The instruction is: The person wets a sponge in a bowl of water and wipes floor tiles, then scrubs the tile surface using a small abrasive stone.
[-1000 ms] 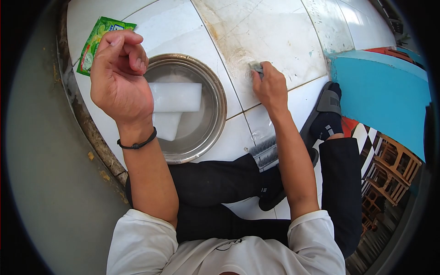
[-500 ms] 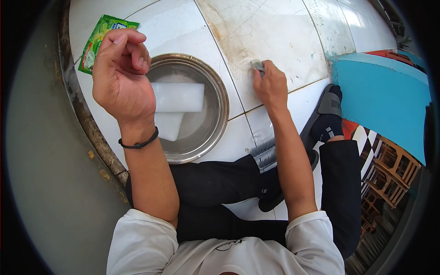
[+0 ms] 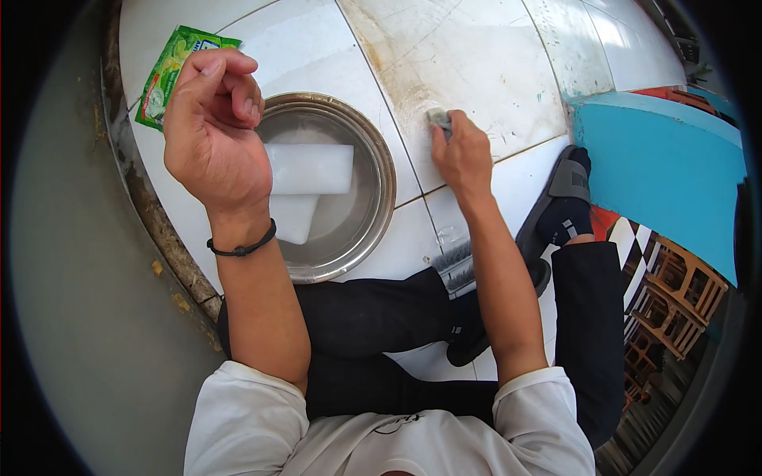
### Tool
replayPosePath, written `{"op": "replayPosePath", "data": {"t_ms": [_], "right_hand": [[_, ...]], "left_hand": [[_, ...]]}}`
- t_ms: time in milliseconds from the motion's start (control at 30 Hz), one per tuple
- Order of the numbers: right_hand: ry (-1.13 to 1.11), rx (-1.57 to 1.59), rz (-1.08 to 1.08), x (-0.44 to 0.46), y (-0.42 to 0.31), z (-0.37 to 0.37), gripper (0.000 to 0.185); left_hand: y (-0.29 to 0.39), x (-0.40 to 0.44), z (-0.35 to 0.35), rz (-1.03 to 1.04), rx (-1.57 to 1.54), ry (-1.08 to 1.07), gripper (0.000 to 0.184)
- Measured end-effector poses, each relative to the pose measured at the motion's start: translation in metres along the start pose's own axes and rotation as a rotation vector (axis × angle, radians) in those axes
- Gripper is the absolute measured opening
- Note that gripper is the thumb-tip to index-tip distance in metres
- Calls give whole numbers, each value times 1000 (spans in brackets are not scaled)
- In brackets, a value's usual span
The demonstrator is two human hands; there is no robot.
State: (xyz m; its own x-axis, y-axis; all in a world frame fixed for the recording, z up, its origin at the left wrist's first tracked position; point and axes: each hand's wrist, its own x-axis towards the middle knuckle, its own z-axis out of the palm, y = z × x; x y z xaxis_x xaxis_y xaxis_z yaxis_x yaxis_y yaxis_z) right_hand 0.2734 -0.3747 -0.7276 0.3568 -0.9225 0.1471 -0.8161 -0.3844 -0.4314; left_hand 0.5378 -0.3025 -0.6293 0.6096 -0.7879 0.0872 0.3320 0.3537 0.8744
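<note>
Just now, slid a little toward the wide round steel basin (image 3: 386, 182) and slightly nearer the body with the right hand (image 3: 464, 159), while pinching a small, pale grey-green pad (image 3: 438, 118) between thumb and fingers. Looks folded or crumpled, though too small and too covered by the fingers to tell for certain. Held low at the brown-stained, scratched white tile (image 3: 492, 67), seemingly pressed against a wet-looking patch there. Amounts, by judgement, to one short stroke over much the same spot rather than a move to a fresh area. Hardly altered on the other side: raised with the left hand (image 3: 218, 155), palm in view, fingers loosely curled, apparently gripping nothing. Held between the basin and the shiny green printed sachet (image 3: 156, 99), partly hiding both from this angle; cannot tell from here how far above them. Unchanged inside the basin: resting together at different angles, with two frosty white slabs, an upper one (image 3: 321, 168) overlapping a lower one (image 3: 295, 220). Also visible beside the black-trousered leg (image 3: 373, 317), close to the right forearm: lying with grey bristles exposed, as a flat clear-edged brush (image 3: 455, 266), untouched by either hand.
</note>
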Motion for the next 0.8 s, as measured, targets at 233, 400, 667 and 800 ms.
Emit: {"op": "replayPosePath", "data": {"t_ms": [233,400,667,800], "right_hand": [[-24,22,-17,-45,9,-10,18],[-17,-15,17,-2,6,-1,18],[-53,-47,11,-40,31,-21,24],[-17,-44,18,6,20,-6,19]], "left_hand": [[-2,0,-3,11,-50,-23,28],[-4,1,-1,-9,-59,0,28],[-2,1,0,-4,-53,13,28],[-2,0,5,-12,7,32,29]]}}
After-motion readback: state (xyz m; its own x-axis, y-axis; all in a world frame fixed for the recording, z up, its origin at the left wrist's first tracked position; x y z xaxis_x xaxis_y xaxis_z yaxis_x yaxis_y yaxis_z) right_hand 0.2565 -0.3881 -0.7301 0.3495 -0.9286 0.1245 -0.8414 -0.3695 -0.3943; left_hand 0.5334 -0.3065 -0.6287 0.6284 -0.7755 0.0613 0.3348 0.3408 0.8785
